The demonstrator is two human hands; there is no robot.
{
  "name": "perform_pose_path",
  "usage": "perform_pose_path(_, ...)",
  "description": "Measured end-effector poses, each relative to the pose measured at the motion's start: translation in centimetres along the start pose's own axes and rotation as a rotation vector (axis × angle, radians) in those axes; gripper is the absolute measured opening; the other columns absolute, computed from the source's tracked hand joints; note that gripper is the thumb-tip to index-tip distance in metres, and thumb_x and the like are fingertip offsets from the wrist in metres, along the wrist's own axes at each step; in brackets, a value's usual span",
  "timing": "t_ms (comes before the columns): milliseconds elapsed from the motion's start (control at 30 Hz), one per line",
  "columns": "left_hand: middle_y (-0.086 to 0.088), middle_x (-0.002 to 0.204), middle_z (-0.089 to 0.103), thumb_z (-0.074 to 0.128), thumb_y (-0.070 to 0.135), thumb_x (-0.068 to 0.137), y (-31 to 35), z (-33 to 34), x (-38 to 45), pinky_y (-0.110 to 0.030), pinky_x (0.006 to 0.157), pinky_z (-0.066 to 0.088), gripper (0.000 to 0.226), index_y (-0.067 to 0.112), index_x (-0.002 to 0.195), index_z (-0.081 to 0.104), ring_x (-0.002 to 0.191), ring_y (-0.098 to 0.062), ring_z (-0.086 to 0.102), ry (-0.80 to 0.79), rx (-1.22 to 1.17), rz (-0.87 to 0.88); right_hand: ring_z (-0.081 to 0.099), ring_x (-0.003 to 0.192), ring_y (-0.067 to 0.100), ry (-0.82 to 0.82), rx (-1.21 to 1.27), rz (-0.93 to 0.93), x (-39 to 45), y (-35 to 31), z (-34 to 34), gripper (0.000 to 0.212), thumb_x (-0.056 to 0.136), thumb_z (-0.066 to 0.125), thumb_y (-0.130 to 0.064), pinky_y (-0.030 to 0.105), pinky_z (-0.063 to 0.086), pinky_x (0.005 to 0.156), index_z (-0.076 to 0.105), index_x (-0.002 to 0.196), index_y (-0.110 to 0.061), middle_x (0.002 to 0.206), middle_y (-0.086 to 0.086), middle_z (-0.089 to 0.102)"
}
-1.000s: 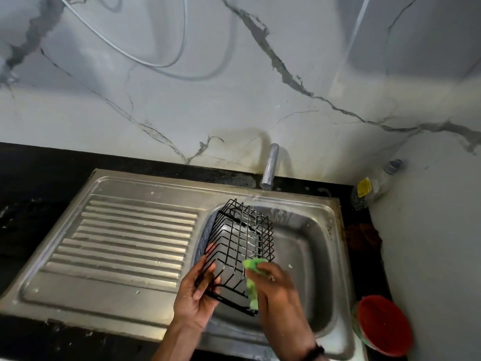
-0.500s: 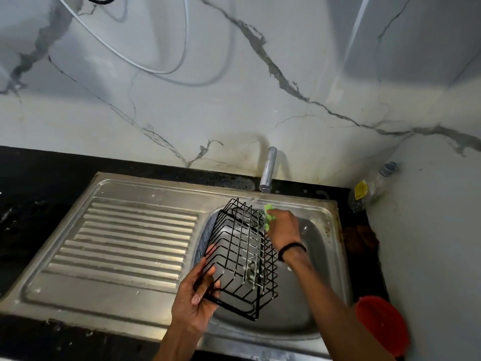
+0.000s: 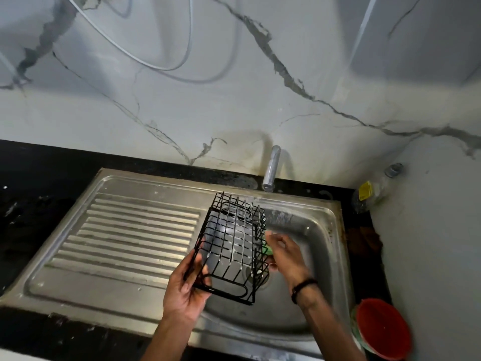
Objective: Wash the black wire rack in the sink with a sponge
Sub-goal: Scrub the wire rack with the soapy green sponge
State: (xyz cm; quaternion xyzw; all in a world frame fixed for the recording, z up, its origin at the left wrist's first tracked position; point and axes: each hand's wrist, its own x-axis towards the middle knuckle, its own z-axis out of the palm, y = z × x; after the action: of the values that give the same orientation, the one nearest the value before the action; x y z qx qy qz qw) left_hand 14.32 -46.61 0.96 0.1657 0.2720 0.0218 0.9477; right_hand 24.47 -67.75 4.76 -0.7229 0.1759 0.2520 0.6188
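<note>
The black wire rack (image 3: 234,246) is held tilted over the steel sink basin (image 3: 312,246), its wires streaked with white foam. My left hand (image 3: 186,290) grips the rack's near left corner. Pressed against the rack's right side is a green sponge (image 3: 268,248), mostly hidden, with my right hand (image 3: 285,254) closed around it. A dark band sits on my right wrist.
The faucet (image 3: 270,170) stands behind the basin, with water on the rim below it. The ribbed drainboard (image 3: 125,235) lies to the left. A red container (image 3: 382,329) sits at the right front, a bottle (image 3: 372,191) in the back right corner. Black counter (image 3: 31,194) surrounds the sink.
My right hand with the sponge went from the rack's near end up to its far top, then came back down along its right side. The left hand kept its hold.
</note>
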Motion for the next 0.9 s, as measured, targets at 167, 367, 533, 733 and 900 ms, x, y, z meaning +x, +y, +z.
perform_pose_path(167, 0.000, 0.044, 0.059, 0.087, 0.018, 0.081, 0.3, 0.6, 0.0, -0.031, 0.046, 0.061, 0.023, 0.003, 0.095, 0.076, 0.048, -0.016, 0.070, 0.046, 0.018, -0.024, 0.064, 0.084, 0.012, 0.053, 0.125, 0.012, 2.8, -0.5, 0.6, 0.026, 0.095, 0.067, -0.033, 0.023, 0.055, 0.062, 0.062, 0.113, -0.014, 0.102, 0.002, 0.066)
perform_pose_path(367, -0.003, 0.040, 0.057, 0.087, 0.019, 0.076, 0.5, 1.2, 0.0, -0.030, 0.048, 0.061, 0.029, 0.006, 0.097, 0.073, 0.054, -0.016, 0.073, 0.073, 0.003, -0.037, 0.062, 0.074, 0.015, -0.036, 0.401, 0.140, 4.0, -0.5, 0.3, 0.016, 0.090, 0.072, -0.012, 0.028, 0.054, 0.062, 0.069, 0.106, -0.009, 0.092, 0.005, 0.069)
perform_pose_path(533, -0.005, 0.050, 0.064, 0.063, 0.018, 0.099, -0.1, 1.6, 0.8, -0.030, 0.057, 0.065, 0.023, 0.000, 0.110, 0.072, 0.046, -0.010, 0.066, 0.119, -0.074, -0.006, 0.063, 0.086, -0.001, 0.124, -0.098, -0.250, -0.1, 0.6, 0.0, 0.007, 0.096, 0.067, -0.017, 0.010, 0.048, 0.064, 0.068, 0.099, -0.024, 0.102, -0.011, 0.070)
perform_pose_path(733, -0.008, 0.075, 0.077, 0.057, 0.010, 0.102, -1.4, 3.9, 0.9, -0.025, 0.056, 0.063, 0.019, -0.003, 0.110, 0.069, 0.045, -0.005, 0.062, 0.209, -0.052, 0.032, 0.059, 0.099, -0.022, 0.229, -0.387, -0.642, -6.4, 4.4, 0.0, 0.029, 0.094, 0.062, -0.002, 0.003, 0.047, 0.082, 0.063, 0.114, -0.023, 0.117, -0.037, 0.059)
perform_pose_path(900, -0.014, 0.094, 0.079, 0.057, 0.011, 0.102, -2.6, 4.9, 0.9, -0.027, 0.051, 0.062, 0.025, -0.002, 0.121, 0.067, 0.063, -0.020, 0.075, 0.234, 0.004, 0.005, 0.065, 0.104, -0.011, 0.425, -0.336, -0.734, -6.6, 4.9, 1.9, 0.046, 0.086, 0.069, 0.004, 0.019, 0.056, 0.090, 0.064, 0.116, -0.029, 0.120, -0.024, 0.064)
